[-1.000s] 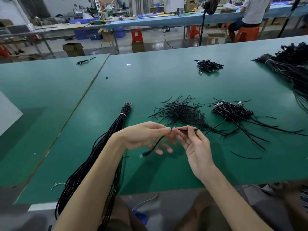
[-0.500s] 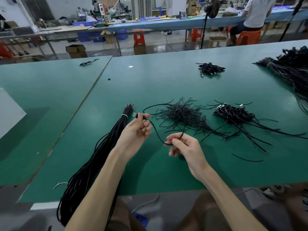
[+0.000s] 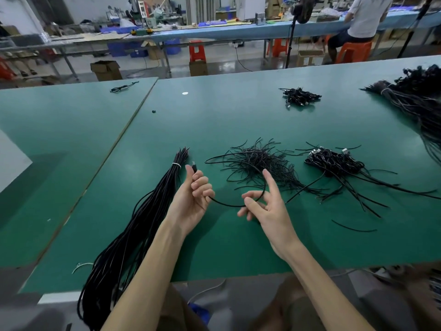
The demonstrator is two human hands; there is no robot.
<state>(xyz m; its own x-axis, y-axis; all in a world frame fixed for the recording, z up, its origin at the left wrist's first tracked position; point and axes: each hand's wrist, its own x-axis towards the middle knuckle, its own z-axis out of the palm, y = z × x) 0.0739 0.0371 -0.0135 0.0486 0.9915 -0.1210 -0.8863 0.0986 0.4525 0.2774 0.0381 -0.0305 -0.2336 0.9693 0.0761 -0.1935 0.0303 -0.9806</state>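
Arcing cable (image 3: 226, 205) links left hand (image 3: 191, 201), right hand (image 3: 268, 209).

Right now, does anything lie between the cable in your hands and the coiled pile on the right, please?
Yes: the loose heap of short black strands lies on the table between the cable and the coiled pile. Lifted over it, the way looks clear.

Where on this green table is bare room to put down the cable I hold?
Bare mat lies between the tied bundle and the table seam, and beyond the loose wire pile up to the small far heap. It is crowded from that pile rightward to the connector heap, whose strands spread sideways.
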